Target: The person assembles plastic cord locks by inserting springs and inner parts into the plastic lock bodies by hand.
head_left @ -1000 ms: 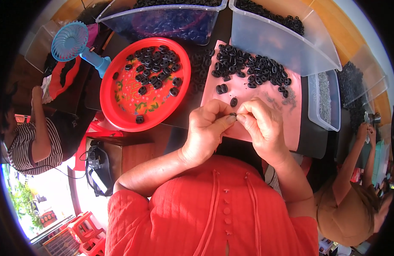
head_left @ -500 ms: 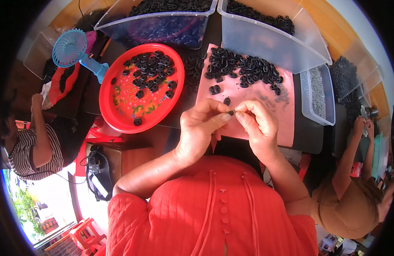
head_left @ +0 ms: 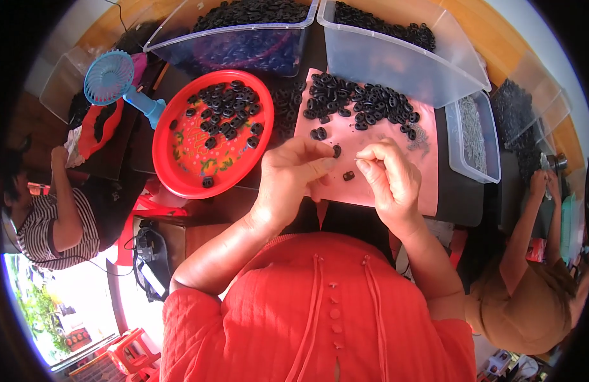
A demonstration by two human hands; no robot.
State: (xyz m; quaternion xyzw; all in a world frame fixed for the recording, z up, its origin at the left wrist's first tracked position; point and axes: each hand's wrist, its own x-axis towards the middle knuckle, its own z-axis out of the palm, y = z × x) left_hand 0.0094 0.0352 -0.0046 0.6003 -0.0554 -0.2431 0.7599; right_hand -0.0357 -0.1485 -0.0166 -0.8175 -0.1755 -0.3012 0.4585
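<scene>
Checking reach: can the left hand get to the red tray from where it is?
Probably yes. The left hand sits just right of the red tray, with nothing between them; its fingers pinch a small black ring.

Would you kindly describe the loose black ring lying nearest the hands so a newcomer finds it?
Start at the pink mat right of the red tray. Below its ring heap, one black ring lies alone between the left hand and right hand.

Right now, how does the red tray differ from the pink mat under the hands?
The red tray is round, rimmed, with a patterned middle; the pink mat is flat, rectangular and plain. The tray lies left of the left hand; the mat lies under both hands. Both carry small black rings.
</scene>
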